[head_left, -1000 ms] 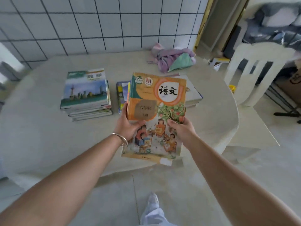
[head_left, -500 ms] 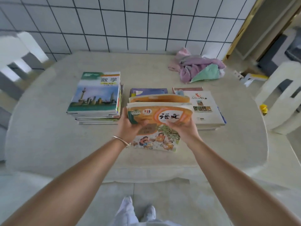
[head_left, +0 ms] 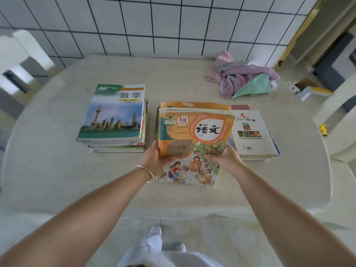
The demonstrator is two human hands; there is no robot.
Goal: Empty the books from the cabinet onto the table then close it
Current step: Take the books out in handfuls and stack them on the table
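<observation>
A person's left hand (head_left: 157,159) and right hand (head_left: 224,159) grip a bundle of orange-covered books (head_left: 194,143) by its near corners, thumbs on the top cover and the remaining fingers hidden beneath. The bundle sits over the middle of the pale bench (head_left: 57,170), its far edge above more books lying flat between two other piles; whether its near edge touches the surface cannot be told. To the left, a stack topped by a blue skyline textbook (head_left: 113,112) rests flat on the bench. To the right, just beside the bundle, lies a stack topped by a white-covered book (head_left: 252,132). A crumpled pink, purple and green cloth (head_left: 244,79) sits near the bench's far right edge, by the tiled wall (head_left: 154,26). A silver bangle (head_left: 145,171) circles the left wrist. White chairs (head_left: 339,112) flank the bench.
</observation>
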